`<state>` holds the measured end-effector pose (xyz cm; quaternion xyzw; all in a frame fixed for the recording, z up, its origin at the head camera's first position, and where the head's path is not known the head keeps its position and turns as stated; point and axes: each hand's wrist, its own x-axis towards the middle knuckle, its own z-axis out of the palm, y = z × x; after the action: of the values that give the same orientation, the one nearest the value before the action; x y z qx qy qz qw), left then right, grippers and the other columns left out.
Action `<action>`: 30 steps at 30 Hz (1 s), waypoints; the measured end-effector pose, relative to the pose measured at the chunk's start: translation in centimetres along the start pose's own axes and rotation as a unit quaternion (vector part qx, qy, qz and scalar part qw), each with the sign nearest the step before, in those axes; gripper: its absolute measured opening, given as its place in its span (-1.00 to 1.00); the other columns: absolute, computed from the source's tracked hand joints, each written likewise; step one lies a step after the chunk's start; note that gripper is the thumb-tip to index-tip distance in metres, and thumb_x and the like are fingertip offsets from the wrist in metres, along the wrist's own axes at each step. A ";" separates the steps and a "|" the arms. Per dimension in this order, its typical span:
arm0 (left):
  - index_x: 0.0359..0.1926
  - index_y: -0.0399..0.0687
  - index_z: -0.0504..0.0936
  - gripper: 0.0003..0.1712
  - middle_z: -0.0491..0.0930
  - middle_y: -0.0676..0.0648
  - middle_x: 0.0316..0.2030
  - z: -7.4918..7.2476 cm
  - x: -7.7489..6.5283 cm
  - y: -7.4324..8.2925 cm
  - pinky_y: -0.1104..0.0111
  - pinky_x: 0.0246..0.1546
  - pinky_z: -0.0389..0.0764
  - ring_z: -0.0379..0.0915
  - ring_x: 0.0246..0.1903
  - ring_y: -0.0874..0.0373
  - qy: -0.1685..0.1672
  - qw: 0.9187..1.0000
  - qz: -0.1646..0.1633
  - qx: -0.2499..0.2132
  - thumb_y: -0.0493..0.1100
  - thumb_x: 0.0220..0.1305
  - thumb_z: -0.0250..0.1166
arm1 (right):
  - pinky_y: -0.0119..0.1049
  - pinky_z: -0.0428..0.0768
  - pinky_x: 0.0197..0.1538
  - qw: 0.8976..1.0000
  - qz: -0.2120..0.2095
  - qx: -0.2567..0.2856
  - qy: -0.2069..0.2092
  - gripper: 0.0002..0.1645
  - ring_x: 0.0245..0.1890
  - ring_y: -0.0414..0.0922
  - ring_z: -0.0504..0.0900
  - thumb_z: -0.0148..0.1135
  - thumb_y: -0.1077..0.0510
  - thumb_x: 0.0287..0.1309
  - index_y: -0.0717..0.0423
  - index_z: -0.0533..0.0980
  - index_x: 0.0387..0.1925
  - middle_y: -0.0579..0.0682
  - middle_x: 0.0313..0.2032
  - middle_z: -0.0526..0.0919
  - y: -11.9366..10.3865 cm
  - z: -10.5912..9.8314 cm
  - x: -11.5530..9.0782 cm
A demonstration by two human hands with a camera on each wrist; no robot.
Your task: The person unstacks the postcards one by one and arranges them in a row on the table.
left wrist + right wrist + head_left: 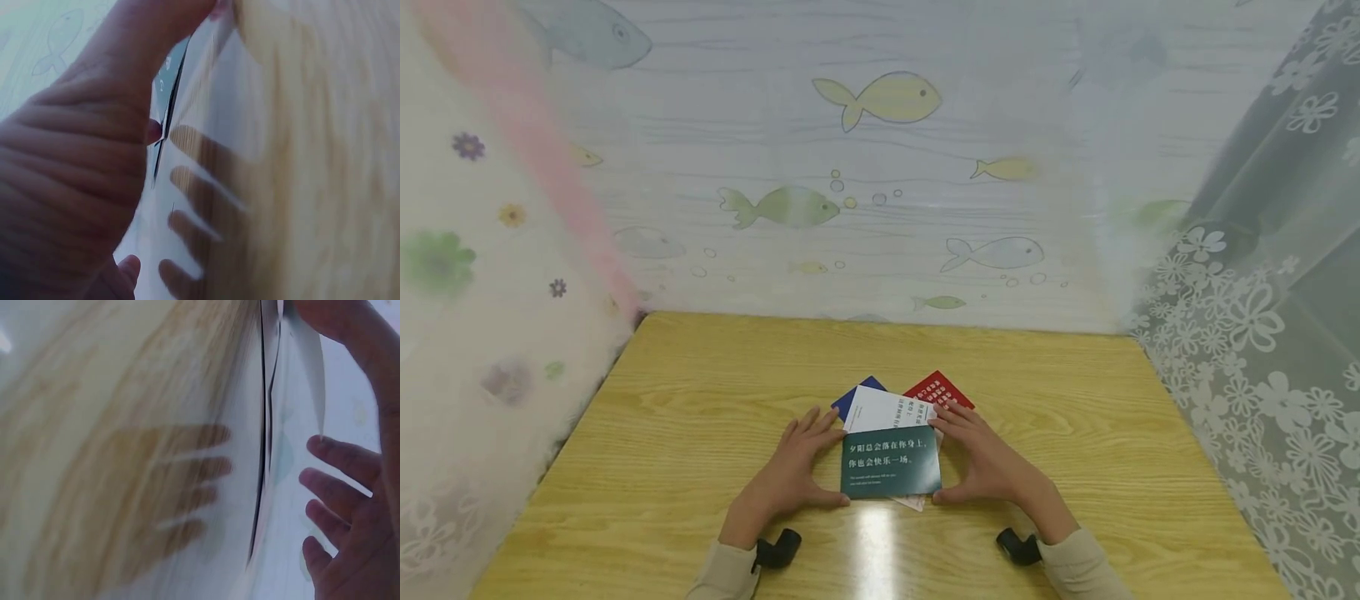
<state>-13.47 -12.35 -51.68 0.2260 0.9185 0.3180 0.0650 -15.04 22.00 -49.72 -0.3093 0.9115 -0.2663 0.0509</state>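
Note:
A dark green card (891, 462) with white writing lies over a loose pile of cards, between my two hands. Thumb and forefinger of my left hand (790, 467) hold it at its two left corners. At its right corners, my right hand (992, 458) pinches it the same way, other fingers spread. Under it show a white card (880, 408) with dark print, a blue card (848, 397) and a red card (936, 387). A pale corner (913, 503) sticks out below. In the right wrist view, the card (310, 369) stands tilted up from the cards beneath.
The wood-grain table (700, 375) is glossy and mirrors the fingers. Behind it hangs a fish-print wall covering (880, 250); a floral lace curtain (1247, 333) borders the right side. Black wrist mounts (778, 548) sit at both beige cuffs.

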 end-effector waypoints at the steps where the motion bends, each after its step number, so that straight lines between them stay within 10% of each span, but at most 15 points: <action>1: 0.37 -0.04 0.51 0.10 0.11 -0.12 0.57 0.0 0.0 0.0 -0.21 0.54 -0.20 -0.21 0.59 -0.19 -0.002 1.000 -0.001 -0.001 0.22 -0.23 0.69 | 0.31 0.25 0.45 1.000 -0.003 0.000 0.004 0.24 0.53 0.25 0.15 0.67 -0.26 -0.30 0.17 0.39 0.42 0.15 0.49 0.31 0.0 0.0 -0.1; 13: 0.44 -0.09 0.42 0.25 0.11 -0.11 0.57 -0.1 0.0 0.1 -0.18 0.55 -0.18 -0.20 0.60 -0.17 0.005 1.000 0.025 0.013 0.30 -0.27 0.68 | 0.25 0.30 0.44 0.999 -0.034 -0.001 0.041 0.26 0.52 0.20 0.19 0.69 -0.22 -0.32 0.12 0.37 0.44 0.11 0.48 0.34 0.1 -0.3 -0.8; 30: 0.53 -0.09 0.28 0.31 0.13 -0.11 0.57 -0.6 0.1 0.9 -0.11 0.55 0.01 -0.09 0.58 -0.14 0.080 0.984 0.089 0.133 0.35 -0.18 0.62 | 0.13 0.21 0.52 0.984 -0.039 -0.148 0.096 0.30 0.55 0.09 0.15 0.65 -0.33 -0.31 0.04 0.33 0.48 0.08 0.47 0.37 -0.8 -1.0 -1.2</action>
<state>-13.36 -12.03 -50.60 0.2871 0.9311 0.2146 -0.0679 -13.92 22.67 -48.55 -0.3217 0.9288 -0.1584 -0.0936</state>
